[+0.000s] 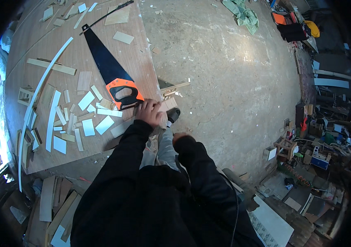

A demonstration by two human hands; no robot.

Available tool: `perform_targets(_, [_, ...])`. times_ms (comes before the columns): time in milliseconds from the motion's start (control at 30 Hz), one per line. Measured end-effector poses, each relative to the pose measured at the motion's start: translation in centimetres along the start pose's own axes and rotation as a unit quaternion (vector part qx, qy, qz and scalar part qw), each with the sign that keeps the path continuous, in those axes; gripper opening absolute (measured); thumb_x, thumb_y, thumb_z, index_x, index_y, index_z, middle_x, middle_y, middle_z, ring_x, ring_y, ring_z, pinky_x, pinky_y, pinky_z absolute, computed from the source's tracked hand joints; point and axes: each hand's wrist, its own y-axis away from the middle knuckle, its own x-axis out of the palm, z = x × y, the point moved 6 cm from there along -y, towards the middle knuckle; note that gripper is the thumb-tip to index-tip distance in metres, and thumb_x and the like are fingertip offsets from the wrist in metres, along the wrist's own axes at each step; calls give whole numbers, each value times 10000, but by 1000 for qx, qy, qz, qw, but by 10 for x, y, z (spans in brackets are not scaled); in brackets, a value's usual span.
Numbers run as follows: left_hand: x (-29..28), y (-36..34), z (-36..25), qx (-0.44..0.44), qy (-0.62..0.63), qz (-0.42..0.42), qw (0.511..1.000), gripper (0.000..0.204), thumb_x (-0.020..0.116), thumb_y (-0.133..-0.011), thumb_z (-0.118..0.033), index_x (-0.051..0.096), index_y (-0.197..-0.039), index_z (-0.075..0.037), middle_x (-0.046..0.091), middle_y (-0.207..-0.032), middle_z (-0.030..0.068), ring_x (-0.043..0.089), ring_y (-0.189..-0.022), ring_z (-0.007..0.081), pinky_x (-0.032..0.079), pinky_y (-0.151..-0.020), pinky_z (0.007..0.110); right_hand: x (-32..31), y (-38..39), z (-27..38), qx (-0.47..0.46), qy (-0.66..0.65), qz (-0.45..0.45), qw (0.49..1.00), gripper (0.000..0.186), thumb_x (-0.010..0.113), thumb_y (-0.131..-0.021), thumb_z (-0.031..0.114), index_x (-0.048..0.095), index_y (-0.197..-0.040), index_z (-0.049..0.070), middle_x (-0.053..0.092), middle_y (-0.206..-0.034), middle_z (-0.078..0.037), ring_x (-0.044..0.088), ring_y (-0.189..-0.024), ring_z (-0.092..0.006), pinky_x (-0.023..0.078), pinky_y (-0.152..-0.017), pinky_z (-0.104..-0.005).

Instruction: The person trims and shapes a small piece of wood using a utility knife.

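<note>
My left hand (148, 112) rests at the table's front right corner, just below the orange-and-black handle of a hand saw (111, 72), its slightly bent fingers apart beside a pale wooden block (169, 104). Whether it touches the block is unclear. My right hand (178, 135) is low beside my leg, mostly hidden by the dark sleeve; its fingers are not clear. The saw lies flat on the wooden table (142, 57), among several small white and bare wood offcuts (88, 126) and long curved white strips (54, 119).
A concrete floor (225, 94) extends right of the table, with wood scraps (177, 86) by its edge and a green cloth (241, 16) farther back. Piled clutter (315, 156) lines the right side. Stacked boards (48, 197) lie at lower left. My foot (172, 114) shows beside the table.
</note>
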Motion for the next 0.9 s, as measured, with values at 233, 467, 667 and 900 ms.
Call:
perform_targets(233, [-18, 3, 11, -26, -17, 8, 999, 382, 675, -841, -350, 638, -1147, -124, 582, -1125, 55, 517, -1096, 309, 400, -953, 470, -67, 36, -2, -54, -96, -71, 991, 479, 428, -1002, 281, 362, -1476, 256, 680, -852, -269, 666, -798, -465, 512, -692, -567])
perform_targets(467, [-4, 4, 7, 21, -42, -8, 999, 396, 674, -835, -397, 630, -1137, -145, 580, -1115, 41, 530, -1053, 300, 406, -909, 452, -78, 13, 25, -73, -73, -64, 993, 473, 461, -1001, 286, 382, -1468, 288, 682, -811, -256, 668, -769, -459, 518, -670, -550])
perform_targets(667, [-4, 5, 8, 25, -43, -18, 999, 417, 694, -815, -404, 625, -1144, -157, 579, -1100, 35, 535, -1029, 296, 412, -888, 444, -72, 5, 35, -78, -60, -42, 994, 464, 454, -1004, 298, 382, -1462, 274, 693, -854, -253, 680, -803, -442, 527, -703, -542])
perform_targets(900, [-5, 6, 8, 23, -37, -29, 999, 417, 709, -808, -386, 626, -1149, -162, 579, -1106, 34, 536, -1032, 298, 411, -912, 461, -80, 7, 40, -60, -39, -22, 997, 474, 446, -1000, 287, 376, -1469, 271, 691, -866, -262, 683, -831, -432, 531, -710, -536])
